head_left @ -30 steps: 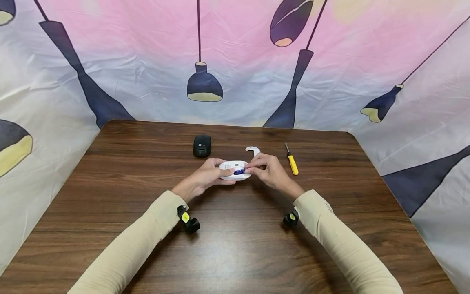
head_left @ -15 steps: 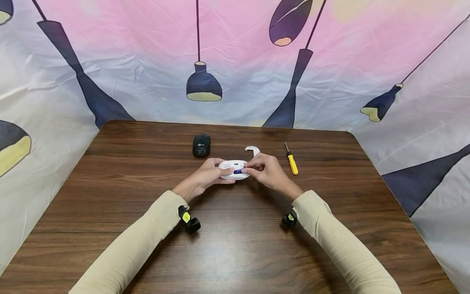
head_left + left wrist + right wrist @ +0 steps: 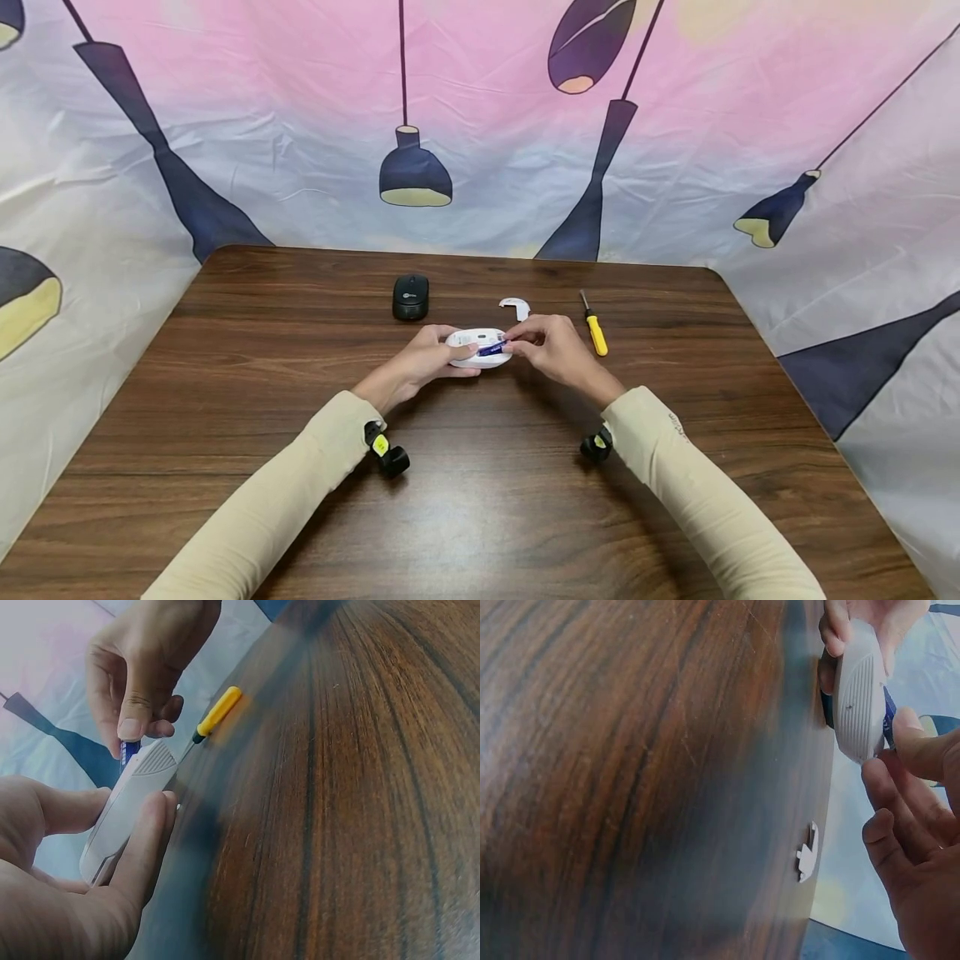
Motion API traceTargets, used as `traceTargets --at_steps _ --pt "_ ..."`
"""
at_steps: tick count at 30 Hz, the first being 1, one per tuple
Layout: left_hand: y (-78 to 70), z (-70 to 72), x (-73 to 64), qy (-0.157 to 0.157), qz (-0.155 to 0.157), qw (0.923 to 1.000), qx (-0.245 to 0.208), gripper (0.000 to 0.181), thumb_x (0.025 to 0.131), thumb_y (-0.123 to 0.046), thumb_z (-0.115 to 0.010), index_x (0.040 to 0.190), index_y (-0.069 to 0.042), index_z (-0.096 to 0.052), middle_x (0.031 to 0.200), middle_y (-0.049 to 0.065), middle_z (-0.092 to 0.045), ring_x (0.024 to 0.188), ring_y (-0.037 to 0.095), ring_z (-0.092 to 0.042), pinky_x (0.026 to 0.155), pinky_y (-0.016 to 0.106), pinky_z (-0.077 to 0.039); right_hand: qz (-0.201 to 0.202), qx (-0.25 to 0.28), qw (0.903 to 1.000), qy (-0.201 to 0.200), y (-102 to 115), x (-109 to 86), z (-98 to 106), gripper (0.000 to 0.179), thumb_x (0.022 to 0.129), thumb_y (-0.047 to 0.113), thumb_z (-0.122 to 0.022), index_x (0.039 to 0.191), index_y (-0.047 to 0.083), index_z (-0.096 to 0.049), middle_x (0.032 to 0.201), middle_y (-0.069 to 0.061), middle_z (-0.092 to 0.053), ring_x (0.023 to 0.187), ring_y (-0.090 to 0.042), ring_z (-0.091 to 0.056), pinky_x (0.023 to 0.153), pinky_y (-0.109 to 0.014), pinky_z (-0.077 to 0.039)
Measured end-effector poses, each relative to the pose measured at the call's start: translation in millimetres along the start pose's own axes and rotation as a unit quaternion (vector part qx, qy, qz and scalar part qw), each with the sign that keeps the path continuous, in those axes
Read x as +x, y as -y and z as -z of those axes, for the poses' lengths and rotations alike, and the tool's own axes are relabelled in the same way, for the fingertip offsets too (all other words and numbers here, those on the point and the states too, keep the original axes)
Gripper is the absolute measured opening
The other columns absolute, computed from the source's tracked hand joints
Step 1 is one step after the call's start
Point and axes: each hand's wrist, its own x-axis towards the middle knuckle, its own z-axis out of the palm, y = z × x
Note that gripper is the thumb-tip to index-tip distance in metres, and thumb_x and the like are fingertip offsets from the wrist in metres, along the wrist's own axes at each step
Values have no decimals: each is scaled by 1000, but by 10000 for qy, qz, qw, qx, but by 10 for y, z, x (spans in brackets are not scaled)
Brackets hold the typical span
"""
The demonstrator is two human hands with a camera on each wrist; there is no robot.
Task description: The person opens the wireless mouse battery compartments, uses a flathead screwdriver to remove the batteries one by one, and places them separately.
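Note:
My left hand (image 3: 414, 364) grips a white computer mouse (image 3: 467, 337), its underside turned up, the thumb lying over that face. A blue battery (image 3: 492, 349) slants across the battery slot, its right end raised. My right hand (image 3: 558, 352) pinches that raised end between thumb and fingers. In the left wrist view the battery (image 3: 128, 751) sticks out past the mouse's edge under the right thumb. From the right wrist, the mouse's ribbed end (image 3: 859, 697) shows, with the battery (image 3: 889, 718) beside it. The battery's other end is partly hidden by the left thumb.
A white curved battery cover (image 3: 517, 306) lies on the wooden table (image 3: 465, 467) just beyond the hands. Back left of them sits a black mouse (image 3: 410, 297). To the right is a screwdriver (image 3: 596, 333) with a yellow handle. A printed cloth hangs behind the table.
Half a second ago the battery lay flatter in the slot; now its right end is lifted, and the right hand has shifted slightly right with it. The left hand keeps its hold.

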Motion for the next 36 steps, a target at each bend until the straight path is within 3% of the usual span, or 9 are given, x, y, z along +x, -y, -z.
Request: traceTargets --at_steps 8,13,23,36 --pt "4 7 12 -8 0 10000 29 49 100 7 -54 143 17 -33 133 31 -47 92 22 -66 91 32 -60 -72 -54 9999 119 -23 0 37 12 89 6 -78 101 7 -81 85 -3 -75 61 -13 -55 51 -22 -47" --pt "-8 5 6 -22 15 10000 52 50 100 7 -55 144 17 -32 132 31 -47 92 22 -66 90 31 -60 81 -203 9998 -37 -43 7 61 11 87 4 -80 98 7 -82 86 -4 -76 60 -16 -54 49 -22 -44" --pt "-12 11 -3 -165 -24 9998 50 52 99 7 -55 144 17 -30 135 32 -44 96 26 -64 90 32 -60 -25 -307 9993 -209 -119 7 220 8 87 4 -80 95 6 -82 89 -7 -77 59 -14 -51 48 -23 -40" --pt "-21 0 -12 -169 -63 9998 28 50 99 7 -55 143 18 -31 134 32 -45 103 29 -62 91 33 -60 -781 -708 9941 -250 -310 24 363 9 90 5 -77 98 3 -81 97 -13 -76 64 -21 -57 50 -25 -42"
